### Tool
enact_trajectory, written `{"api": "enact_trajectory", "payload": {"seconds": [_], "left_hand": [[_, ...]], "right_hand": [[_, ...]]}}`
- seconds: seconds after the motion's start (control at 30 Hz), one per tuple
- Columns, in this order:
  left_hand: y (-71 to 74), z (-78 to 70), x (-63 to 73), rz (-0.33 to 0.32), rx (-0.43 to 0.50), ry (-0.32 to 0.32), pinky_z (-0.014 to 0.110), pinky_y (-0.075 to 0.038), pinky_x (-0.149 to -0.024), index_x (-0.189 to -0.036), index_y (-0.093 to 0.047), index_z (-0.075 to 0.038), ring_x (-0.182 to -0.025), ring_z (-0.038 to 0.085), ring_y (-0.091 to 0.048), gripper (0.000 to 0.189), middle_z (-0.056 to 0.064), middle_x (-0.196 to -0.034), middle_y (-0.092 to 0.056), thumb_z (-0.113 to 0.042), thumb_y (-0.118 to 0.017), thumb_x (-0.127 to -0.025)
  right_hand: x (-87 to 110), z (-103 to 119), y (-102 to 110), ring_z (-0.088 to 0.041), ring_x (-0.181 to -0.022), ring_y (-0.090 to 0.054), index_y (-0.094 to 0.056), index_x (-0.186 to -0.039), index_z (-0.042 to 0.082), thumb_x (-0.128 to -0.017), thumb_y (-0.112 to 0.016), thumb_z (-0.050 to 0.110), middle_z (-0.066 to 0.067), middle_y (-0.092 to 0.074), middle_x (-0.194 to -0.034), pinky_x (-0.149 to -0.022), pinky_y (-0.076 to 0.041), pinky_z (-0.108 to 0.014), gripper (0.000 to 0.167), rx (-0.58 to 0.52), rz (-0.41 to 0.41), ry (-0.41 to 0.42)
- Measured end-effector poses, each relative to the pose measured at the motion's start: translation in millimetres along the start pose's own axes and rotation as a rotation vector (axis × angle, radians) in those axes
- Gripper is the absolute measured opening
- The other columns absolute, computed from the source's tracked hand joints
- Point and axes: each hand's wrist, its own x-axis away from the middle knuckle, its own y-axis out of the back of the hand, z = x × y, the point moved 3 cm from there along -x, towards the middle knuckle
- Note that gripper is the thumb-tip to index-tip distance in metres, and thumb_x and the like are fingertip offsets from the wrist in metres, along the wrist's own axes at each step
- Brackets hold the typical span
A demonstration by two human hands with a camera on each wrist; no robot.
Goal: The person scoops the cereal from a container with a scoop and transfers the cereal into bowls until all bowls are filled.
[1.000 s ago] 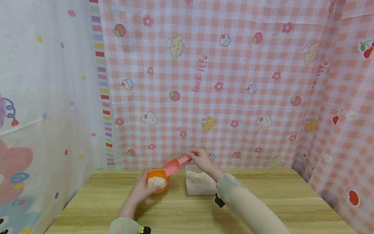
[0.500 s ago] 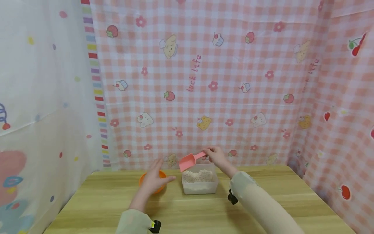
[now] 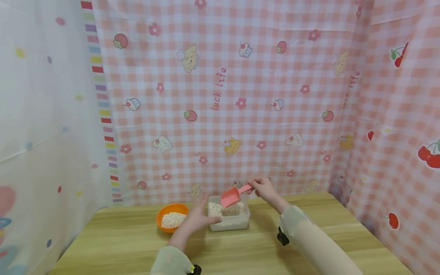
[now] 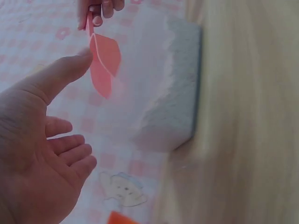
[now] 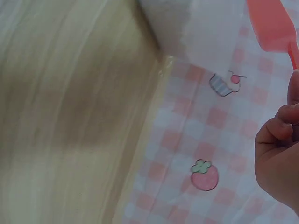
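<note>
My right hand (image 3: 266, 191) grips the handle of a pink scoop (image 3: 230, 197), whose blade hangs over a translucent white box (image 3: 229, 224). Pale flakes, which look like oats (image 3: 236, 209), fill part of the box. My left hand (image 3: 196, 220) reaches toward the box's left side, thumb spread from the fingers, and holds nothing. In the left wrist view its thumb overlaps the scoop (image 4: 103, 60); I cannot tell whether they touch. Behind the left hand, to its left, stands an orange bowl (image 3: 162, 221) with more flakes inside.
Everything stands on a wood-grain table (image 3: 247, 252). A pink checked cloth (image 3: 220, 126) hangs along its back edge, and a white patterned cloth (image 3: 44, 126) hangs at the left. Black wrist cameras sit on both wrists.
The scoop has moved right from the orange bowl to above the box. My left hand has let go of the bowl and shifted right toward the box. The head view has turned slightly.
</note>
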Motion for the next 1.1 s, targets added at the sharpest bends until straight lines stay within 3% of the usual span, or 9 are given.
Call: {"api": "enact_trajectory", "payload": {"seconds": [0.2,0.47,0.67,0.83,0.93,1.1], "left_hand": [[-12.9,12.9,-1.8,0.012,0.022,0.019,0.056,-0.023,-0.112,-0.152,-0.016,0.004,-0.141,0.042,-0.021,0.103,0.026,-0.156,-0.016,-0.031,-0.08,-0.08],[-23.0,25.1,-0.9,0.002,0.11,0.054,0.056,-0.031,-0.108,-0.151,-0.014,0.009,-0.136,0.044,-0.031,0.101,0.031,-0.152,-0.025,-0.034,-0.076,-0.084],[-26.2,29.5,-0.3,-0.016,0.093,0.059,0.054,-0.037,-0.104,-0.15,-0.017,0.01,-0.131,0.043,-0.04,0.096,0.032,-0.147,-0.033,-0.037,-0.073,-0.087],[-27.1,31.7,1.1,-0.031,0.109,0.078,0.053,-0.039,-0.103,-0.151,-0.019,0.008,-0.129,0.042,-0.044,0.095,0.031,-0.146,-0.035,-0.036,-0.073,-0.087],[-27.0,31.7,1.2,-0.041,0.119,0.087,0.052,-0.039,-0.103,-0.151,-0.019,0.007,-0.129,0.041,-0.043,0.094,0.03,-0.147,-0.036,-0.035,-0.073,-0.087],[-27.0,31.0,-1.1,-0.038,0.151,0.081,0.051,-0.04,-0.103,-0.15,-0.018,0.009,-0.129,0.04,-0.043,0.093,0.03,-0.147,-0.035,-0.034,-0.072,-0.088]], "right_hand": [[3.7,-15,-4,-0.008,-0.042,-0.03,-0.07,-0.095,-0.005,-0.101,-0.053,0.015,-0.006,-0.066,-0.065,-0.042,-0.026,-0.02,0.027,-0.012,0.011,-0.02],[6.9,-27,-20,-0.006,-0.044,-0.031,-0.07,-0.091,-0.007,-0.099,-0.053,0.009,-0.006,-0.066,-0.065,-0.043,-0.026,-0.019,0.024,-0.029,0.025,-0.039],[9.4,-27,-33,-0.006,-0.043,-0.032,-0.072,-0.093,-0.004,-0.097,-0.057,0.011,-0.006,-0.069,-0.067,-0.042,-0.027,-0.018,0.021,0.009,0.034,-0.061],[9.2,-27,-42,-0.008,-0.045,-0.03,-0.074,-0.092,-0.001,-0.095,-0.059,0.013,-0.005,-0.069,-0.067,-0.043,-0.024,-0.02,0.02,0.069,-0.023,-0.08],[7.5,-26,-46,-0.018,-0.051,-0.046,-0.074,-0.088,0.0,-0.096,-0.059,0.014,-0.005,-0.069,-0.067,-0.05,-0.029,-0.022,0.021,0.081,-0.072,-0.077],[3.2,-24,-51,-0.025,-0.061,-0.056,-0.074,-0.083,0.0,-0.094,-0.06,0.014,-0.006,-0.069,-0.067,-0.056,-0.036,-0.025,0.022,0.107,-0.137,-0.034]]}}
